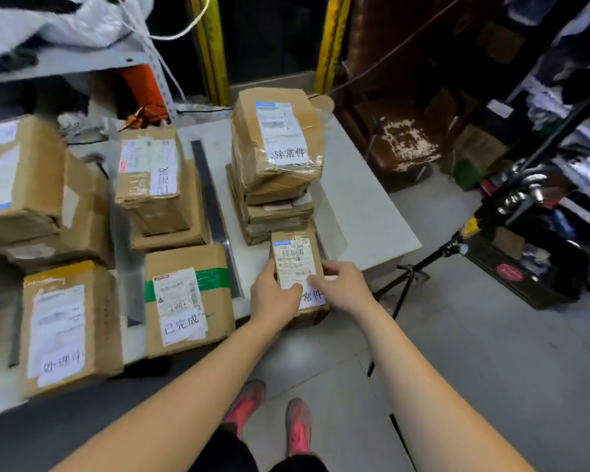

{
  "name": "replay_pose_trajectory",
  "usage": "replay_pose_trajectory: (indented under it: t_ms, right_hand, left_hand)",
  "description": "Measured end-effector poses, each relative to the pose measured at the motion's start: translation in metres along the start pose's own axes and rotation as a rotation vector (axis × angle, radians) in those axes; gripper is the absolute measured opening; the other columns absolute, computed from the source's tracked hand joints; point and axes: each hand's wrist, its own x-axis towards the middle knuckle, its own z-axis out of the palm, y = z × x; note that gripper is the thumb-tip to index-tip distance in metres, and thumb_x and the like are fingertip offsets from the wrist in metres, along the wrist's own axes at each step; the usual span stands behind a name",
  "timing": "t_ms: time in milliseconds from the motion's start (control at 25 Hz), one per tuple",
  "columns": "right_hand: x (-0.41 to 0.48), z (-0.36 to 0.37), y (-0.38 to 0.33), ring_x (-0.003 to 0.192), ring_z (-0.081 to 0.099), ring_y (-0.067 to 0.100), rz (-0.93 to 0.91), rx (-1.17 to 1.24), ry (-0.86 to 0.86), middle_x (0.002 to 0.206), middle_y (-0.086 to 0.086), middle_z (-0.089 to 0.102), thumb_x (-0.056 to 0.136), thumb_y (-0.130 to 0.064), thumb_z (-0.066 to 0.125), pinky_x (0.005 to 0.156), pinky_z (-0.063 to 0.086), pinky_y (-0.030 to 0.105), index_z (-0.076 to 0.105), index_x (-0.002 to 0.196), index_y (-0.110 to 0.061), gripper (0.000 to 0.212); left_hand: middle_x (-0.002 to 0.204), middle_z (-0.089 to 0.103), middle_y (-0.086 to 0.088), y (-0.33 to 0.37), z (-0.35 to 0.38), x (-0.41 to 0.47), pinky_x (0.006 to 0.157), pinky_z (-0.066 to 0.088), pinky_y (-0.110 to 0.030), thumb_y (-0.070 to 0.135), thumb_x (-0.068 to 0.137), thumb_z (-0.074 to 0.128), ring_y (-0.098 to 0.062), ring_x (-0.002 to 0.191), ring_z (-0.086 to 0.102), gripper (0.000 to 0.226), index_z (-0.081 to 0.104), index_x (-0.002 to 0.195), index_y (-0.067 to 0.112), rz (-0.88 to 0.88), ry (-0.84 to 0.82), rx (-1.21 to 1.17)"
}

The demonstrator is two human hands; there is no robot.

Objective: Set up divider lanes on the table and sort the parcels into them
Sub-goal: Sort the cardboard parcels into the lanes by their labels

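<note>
A small brown parcel (295, 264) with a white label sits at the front edge of the white table (361, 212), in the right-hand lane. My left hand (275, 296) grips its left side and my right hand (343, 287) grips its right side. Behind it rises a stack of brown parcels (275, 165). A dark metal divider strip (215, 216) runs front to back left of that stack. A second dark strip (123, 240) lies further left. Between the strips are two stacked parcels (157, 185) and a green-taped parcel (188, 298).
More brown boxes (24, 185) and a labelled box (65, 328) fill the table's left side. A black tripod (433, 260) stands right of the table. Shelves with goods line the right side, and a worn brown chair (402, 137) is behind the table. Grey floor lies below.
</note>
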Motion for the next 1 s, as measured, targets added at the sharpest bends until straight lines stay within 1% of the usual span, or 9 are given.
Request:
replay_pose_trajectory:
  t_ms: [160,320,440,520,600,720,800,880,1000]
  right_hand:
    - [0.026,-0.001,0.015,0.092,0.066,-0.002,-0.057,-0.029,-0.063,0.124,-0.008,0.073,0.093,-0.022,0.068,0.063,0.044,0.002,0.066,0.136,-0.026,0.043]
    - [0.041,-0.002,0.017,0.100,0.068,0.007,-0.119,-0.056,-0.093,0.129,-0.004,0.071,0.096,-0.024,0.068,0.071,0.052,0.013,0.061,0.141,-0.023,0.045]
    - [0.042,-0.003,0.012,0.105,0.066,0.009,-0.137,-0.111,-0.094,0.131,-0.002,0.070,0.096,-0.023,0.068,0.071,0.047,0.009,0.062,0.139,-0.019,0.044]
    - [0.038,-0.006,0.005,0.108,0.068,0.015,-0.134,-0.141,-0.065,0.130,0.002,0.070,0.096,-0.021,0.067,0.070,0.048,0.011,0.065,0.135,-0.016,0.040]
    - [0.029,-0.009,-0.006,0.107,0.069,0.018,-0.181,-0.168,0.015,0.126,0.005,0.072,0.096,-0.019,0.065,0.067,0.046,0.013,0.067,0.131,-0.015,0.035]
    - [0.018,-0.011,-0.037,0.115,0.065,0.022,-0.322,-0.199,0.112,0.127,0.005,0.071,0.094,-0.020,0.066,0.088,0.053,0.029,0.065,0.133,-0.014,0.040]
    - [0.013,-0.005,-0.069,0.122,0.062,0.022,-0.448,-0.236,0.101,0.129,0.003,0.070,0.092,-0.024,0.069,0.101,0.050,0.034,0.065,0.134,-0.014,0.044]
    - [0.006,0.009,-0.108,0.125,0.060,0.021,-0.585,-0.309,0.054,0.131,0.002,0.069,0.091,-0.028,0.070,0.106,0.048,0.036,0.066,0.134,-0.015,0.045]
    - [-0.016,0.049,-0.166,0.126,0.058,0.021,-0.755,-0.468,-0.009,0.132,0.000,0.067,0.090,-0.034,0.069,0.104,0.048,0.038,0.063,0.137,-0.020,0.049]
  left_hand:
    - [0.128,0.067,0.005,-0.007,0.017,0.010,0.093,0.058,-0.033,0.005,0.089,0.066,-0.012,0.113,0.063,0.059,0.054,0.139,0.033,-0.032,0.073,-0.030]
    - [0.135,0.064,0.004,-0.009,0.017,0.015,0.096,0.058,-0.034,0.004,0.093,0.065,-0.015,0.120,0.062,0.058,0.051,0.143,0.031,-0.003,0.082,-0.005]
    - [0.138,0.063,0.001,-0.002,0.011,0.012,0.098,0.057,-0.039,0.008,0.092,0.068,-0.017,0.123,0.061,0.058,0.051,0.144,0.026,0.000,0.073,0.089]
    - [0.136,0.065,-0.003,0.007,0.004,0.010,0.100,0.054,-0.035,0.011,0.090,0.071,-0.022,0.124,0.062,0.053,0.055,0.141,0.019,0.003,0.066,0.154]
    - [0.138,0.064,-0.004,0.020,-0.009,0.004,0.095,0.048,-0.026,0.017,0.089,0.073,-0.022,0.126,0.061,0.055,0.056,0.141,0.015,0.026,0.075,0.211]
    - [0.147,0.055,0.001,0.042,-0.041,-0.006,0.097,0.051,-0.032,0.031,0.088,0.074,-0.016,0.129,0.057,0.070,0.046,0.150,0.019,0.057,0.077,0.238]
    - [0.140,0.059,0.004,0.057,-0.076,-0.015,0.094,0.053,-0.032,0.038,0.085,0.076,-0.010,0.117,0.061,0.073,0.047,0.149,0.021,0.055,0.148,0.203]
    - [0.132,0.064,0.003,0.070,-0.123,-0.028,0.097,0.053,-0.032,0.040,0.082,0.078,-0.009,0.109,0.064,0.071,0.053,0.145,0.020,0.067,0.284,0.217]
    - [0.139,0.062,0.000,0.079,-0.204,-0.058,0.104,0.051,-0.040,0.044,0.084,0.073,-0.018,0.123,0.061,0.070,0.052,0.147,0.021,0.106,0.445,0.420]
